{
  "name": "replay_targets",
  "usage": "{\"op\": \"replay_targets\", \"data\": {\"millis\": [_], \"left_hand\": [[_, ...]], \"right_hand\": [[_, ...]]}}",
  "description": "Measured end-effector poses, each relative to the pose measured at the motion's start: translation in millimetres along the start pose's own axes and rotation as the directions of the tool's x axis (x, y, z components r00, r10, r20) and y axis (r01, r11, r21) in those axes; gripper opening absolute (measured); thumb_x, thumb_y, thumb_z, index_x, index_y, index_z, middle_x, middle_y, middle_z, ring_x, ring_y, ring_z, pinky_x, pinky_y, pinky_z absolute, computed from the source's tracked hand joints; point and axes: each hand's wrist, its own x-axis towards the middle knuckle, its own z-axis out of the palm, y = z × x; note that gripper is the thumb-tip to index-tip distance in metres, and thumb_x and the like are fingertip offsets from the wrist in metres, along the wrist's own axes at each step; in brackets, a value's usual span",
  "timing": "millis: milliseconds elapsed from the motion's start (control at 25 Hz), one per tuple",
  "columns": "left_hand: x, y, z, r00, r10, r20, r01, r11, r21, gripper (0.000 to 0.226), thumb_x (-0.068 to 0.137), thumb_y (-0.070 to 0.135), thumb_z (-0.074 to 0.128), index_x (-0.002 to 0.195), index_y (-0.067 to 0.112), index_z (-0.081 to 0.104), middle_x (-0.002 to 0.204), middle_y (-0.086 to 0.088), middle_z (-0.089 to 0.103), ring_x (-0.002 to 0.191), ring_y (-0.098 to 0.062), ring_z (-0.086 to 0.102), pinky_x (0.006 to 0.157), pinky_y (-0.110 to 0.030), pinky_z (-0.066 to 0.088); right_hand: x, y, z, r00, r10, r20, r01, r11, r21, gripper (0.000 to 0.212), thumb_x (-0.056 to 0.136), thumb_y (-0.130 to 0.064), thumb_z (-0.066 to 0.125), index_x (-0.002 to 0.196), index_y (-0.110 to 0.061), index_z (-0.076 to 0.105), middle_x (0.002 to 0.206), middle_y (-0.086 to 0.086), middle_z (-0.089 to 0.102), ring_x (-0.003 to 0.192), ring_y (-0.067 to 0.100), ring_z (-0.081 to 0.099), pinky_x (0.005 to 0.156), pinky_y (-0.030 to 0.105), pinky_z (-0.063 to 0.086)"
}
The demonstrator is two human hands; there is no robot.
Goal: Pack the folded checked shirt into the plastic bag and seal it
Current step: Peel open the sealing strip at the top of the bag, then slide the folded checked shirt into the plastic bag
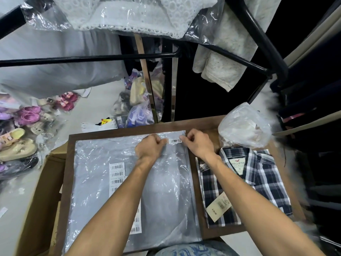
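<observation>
Plastic bag (129,182) flat on worktop (212,231); left hand (150,147) and right hand (198,143) pinching barcode sticker (175,140) at its top edge. Checked shirt (247,183) folded alongside, right (unbagged).

Bright, even light from overhead throws white glare streaks across the crinkled plastic bag (129,182) beneath the hands (151,146). Wide-angle distortion bends the black rails (258,34) far above the hands, and the frame's right edge smears into blur.

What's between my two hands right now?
A small barcode sticker, held between left hand and right hand over the plastic bag, in the head view.
</observation>
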Motion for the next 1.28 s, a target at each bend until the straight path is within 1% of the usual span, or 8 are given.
{"op": "replay_targets", "data": {"millis": [120, 280, 360, 600, 840, 960, 1080, 1280], "left_hand": [[-29, 7, 4, 0.994, 0.066, 0.083, -0.072, 0.995, 0.066, 0.045, 0.094, 0.064, 0.053, 0.082, 0.022, 0.065, 0.076, 0.007, 0.071, 0.075, -0.018, 0.066, 0.069, -0.029, 0.048], [-81, 22, 34, 0.948, 0.211, 0.238, -0.256, 0.951, 0.175, 0.046, 0.093, 0.066, 0.053, 0.079, 0.023, 0.062, 0.076, 0.006, 0.066, 0.077, -0.015, 0.064, 0.068, -0.023, 0.047], [-103, 31, 52, 0.938, 0.222, 0.267, -0.297, 0.911, 0.286, 0.058, 0.091, 0.071, 0.051, 0.083, 0.016, 0.069, 0.083, 0.000, 0.072, 0.084, -0.021, 0.068, 0.080, -0.031, 0.054], [-131, 28, 71, 0.913, 0.236, 0.332, -0.345, 0.882, 0.321, 0.045, 0.100, 0.051, 0.052, 0.090, 0.012, 0.071, 0.094, -0.010, 0.076, 0.091, -0.027, 0.073, 0.085, -0.040, 0.060], [-130, 17, 58, 0.883, 0.273, 0.380, -0.337, 0.935, 0.112, 0.022, 0.096, 0.027, 0.055, 0.077, 0.015, 0.055, 0.091, -0.018, 0.072, 0.085, -0.031, 0.067, 0.069, -0.034, 0.047], [-131, 8, 56, 0.891, 0.270, 0.364, -0.318, 0.945, 0.077, 0.020, 0.090, 0.027, 0.057, 0.074, 0.016, 0.057, 0.085, -0.014, 0.072, 0.083, -0.031, 0.067, 0.072, -0.038, 0.053], [-137, 0, 55, 0.891, 0.296, 0.343, -0.339, 0.938, 0.071, 0.021, 0.092, 0.028, 0.055, 0.074, 0.017, 0.056, 0.083, -0.013, 0.072, 0.081, -0.031, 0.067, 0.073, -0.041, 0.055], [-139, -14, 53, 0.892, 0.306, 0.334, -0.321, 0.947, -0.011, 0.018, 0.095, 0.020, 0.050, 0.078, 0.016, 0.051, 0.080, -0.018, 0.074, 0.076, -0.035, 0.071, 0.076, -0.043, 0.057]], "right_hand": [[-26, 16, -27, 0.977, -0.158, 0.142, 0.164, 0.986, -0.031, 0.034, 0.092, -0.059, 0.060, 0.086, -0.026, 0.063, 0.078, -0.006, 0.070, 0.069, 0.013, 0.066, 0.066, 0.035, 0.054], [-56, 56, -45, 0.922, -0.262, 0.284, 0.281, 0.959, -0.029, 0.018, 0.102, -0.019, 0.056, 0.115, -0.021, 0.068, 0.107, -0.001, 0.075, 0.096, 0.015, 0.072, 0.090, 0.037, 0.056], [-69, 77, -51, 0.885, -0.342, 0.315, 0.392, 0.913, -0.108, 0.038, 0.095, -0.002, 0.056, 0.125, -0.025, 0.064, 0.117, -0.005, 0.070, 0.110, 0.011, 0.063, 0.104, 0.037, 0.049], [-51, 94, -79, 0.877, -0.260, 0.405, 0.440, 0.774, -0.456, 0.076, 0.090, -0.044, 0.070, 0.154, -0.026, 0.034, 0.157, 0.004, 0.042, 0.149, 0.029, 0.031, 0.121, 0.047, 0.029], [-36, 77, -69, 0.832, -0.265, 0.488, 0.525, 0.660, -0.536, 0.078, 0.082, -0.069, 0.065, 0.145, -0.028, 0.047, 0.143, 0.001, 0.056, 0.136, 0.027, 0.046, 0.114, 0.045, 0.033], [-35, 68, -68, 0.747, -0.212, 0.630, 0.574, 0.683, -0.452, 0.055, 0.085, -0.061, 0.067, 0.126, -0.024, 0.061, 0.128, 0.006, 0.061, 0.123, 0.028, 0.055, 0.101, 0.043, 0.046], [-37, 67, -72, 0.658, -0.268, 0.704, 0.629, 0.710, -0.318, 0.027, 0.093, -0.053, 0.062, 0.108, -0.030, 0.067, 0.113, -0.009, 0.061, 0.115, 0.020, 0.053, 0.104, 0.051, 0.042], [-39, 78, -90, 0.643, -0.365, 0.673, 0.574, 0.812, -0.108, 0.010, 0.099, -0.045, 0.057, 0.097, -0.051, 0.065, 0.096, -0.031, 0.063, 0.109, 0.013, 0.052, 0.109, 0.051, 0.034]]}}
